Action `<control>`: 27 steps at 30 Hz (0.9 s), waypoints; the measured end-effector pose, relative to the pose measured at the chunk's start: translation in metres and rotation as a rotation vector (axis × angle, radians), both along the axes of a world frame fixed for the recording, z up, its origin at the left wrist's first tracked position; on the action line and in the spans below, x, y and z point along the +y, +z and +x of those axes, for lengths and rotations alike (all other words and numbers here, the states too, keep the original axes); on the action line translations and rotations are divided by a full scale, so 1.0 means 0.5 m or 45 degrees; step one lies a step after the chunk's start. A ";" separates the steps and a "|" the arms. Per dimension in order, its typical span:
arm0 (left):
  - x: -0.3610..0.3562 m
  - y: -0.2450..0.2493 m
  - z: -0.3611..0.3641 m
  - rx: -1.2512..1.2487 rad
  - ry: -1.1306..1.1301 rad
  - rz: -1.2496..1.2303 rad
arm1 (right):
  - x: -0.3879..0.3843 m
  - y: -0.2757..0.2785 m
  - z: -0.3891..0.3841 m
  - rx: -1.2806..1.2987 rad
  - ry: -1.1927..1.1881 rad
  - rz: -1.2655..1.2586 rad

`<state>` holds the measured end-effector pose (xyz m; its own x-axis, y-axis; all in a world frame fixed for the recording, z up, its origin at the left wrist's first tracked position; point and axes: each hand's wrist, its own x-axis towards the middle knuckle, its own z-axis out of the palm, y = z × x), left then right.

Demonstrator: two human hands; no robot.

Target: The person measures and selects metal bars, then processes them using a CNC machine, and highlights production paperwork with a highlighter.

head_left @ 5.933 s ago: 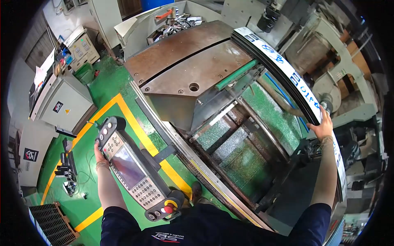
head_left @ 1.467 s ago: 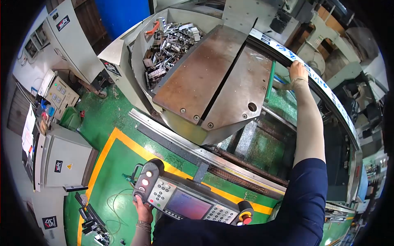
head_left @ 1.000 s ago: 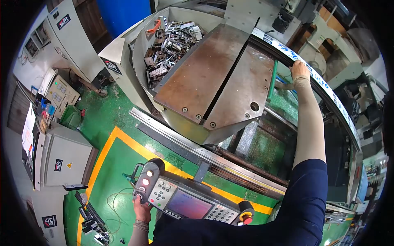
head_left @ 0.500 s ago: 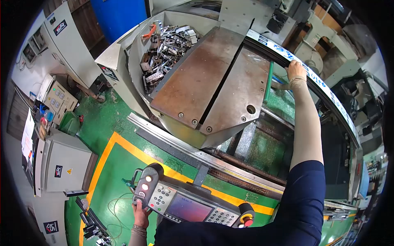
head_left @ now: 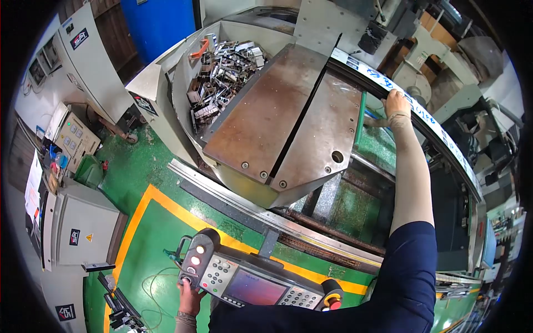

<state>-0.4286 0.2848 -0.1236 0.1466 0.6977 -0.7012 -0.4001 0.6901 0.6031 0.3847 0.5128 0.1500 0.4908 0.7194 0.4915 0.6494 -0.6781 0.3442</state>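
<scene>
My left hand [head_left: 190,299] is at the lower left end of the control panel [head_left: 219,276], with its thumb at the bottom button and its other fingers curled at the panel's edge. The panel has a screen [head_left: 255,288], lit white buttons and a red emergency stop button [head_left: 335,304]. My right arm reaches far forward. At its end, my right hand [head_left: 397,104] is closed over the edge of a long dark profile [head_left: 438,131] with a white film strip marked in blue writing. Between the hands lies a brown metal machine table [head_left: 266,105] with a long dark slot.
A bin wall [head_left: 180,91] surrounds many metal offcuts [head_left: 230,72] left of the table. Rails [head_left: 222,194] run between table and panel. Grey cabinets [head_left: 89,227] stand at left, a blue barrel [head_left: 158,25] behind. Dark bars [head_left: 119,305] lie on the green floor.
The view has shifted slightly, so the panel appears a little lower. My left thumb has slid slightly down off the bottom button's middle. My right hand keeps its hold on the profile.
</scene>
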 end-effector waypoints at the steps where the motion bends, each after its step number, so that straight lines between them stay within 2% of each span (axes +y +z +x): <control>1: 0.003 -0.005 -0.002 -0.096 0.006 0.012 | 0.001 0.001 0.002 0.047 -0.013 -0.004; 4: 0.006 0.027 0.018 0.101 -0.129 0.046 | -0.003 0.001 -0.014 0.053 0.016 0.026; 5: 0.000 0.017 0.016 0.167 -0.159 0.065 | 0.001 0.010 -0.017 0.124 -0.069 -0.042; 8: 0.007 0.035 0.023 0.211 -0.206 0.081 | 0.032 0.048 -0.052 -0.089 0.012 0.195; 10: 0.013 0.048 0.029 0.223 -0.204 0.054 | 0.061 0.121 -0.112 -0.099 0.277 0.232; 13: 0.011 0.041 0.021 0.257 -0.206 0.041 | 0.106 0.192 -0.198 -0.100 0.220 0.019; 16: 0.012 0.014 0.007 0.251 -0.193 0.020 | 0.128 0.216 -0.181 -0.044 -0.007 -0.157; 17: 0.010 0.010 0.005 0.261 -0.194 0.017 | 0.118 0.226 -0.166 0.026 0.011 -0.230; 18: 0.008 0.013 0.001 0.272 -0.196 0.010 | 0.114 0.220 -0.168 -0.071 -0.123 -0.284; 19: 0.007 0.014 0.001 0.285 -0.186 -0.018 | 0.099 0.209 -0.171 -0.007 -0.181 -0.205; 20: 0.001 0.014 0.002 0.309 -0.202 -0.006 | 0.082 0.223 -0.166 0.241 -0.428 -0.371; 22: 0.003 0.011 0.004 0.359 -0.228 0.036 | 0.031 0.178 -0.074 0.318 -0.460 -0.255; 26: 0.001 0.013 0.007 0.341 -0.227 0.044 | -0.034 0.143 -0.099 0.224 -0.213 0.054; 27: 0.003 0.010 0.004 0.328 -0.246 0.045 | -0.049 0.108 -0.071 0.081 0.035 0.192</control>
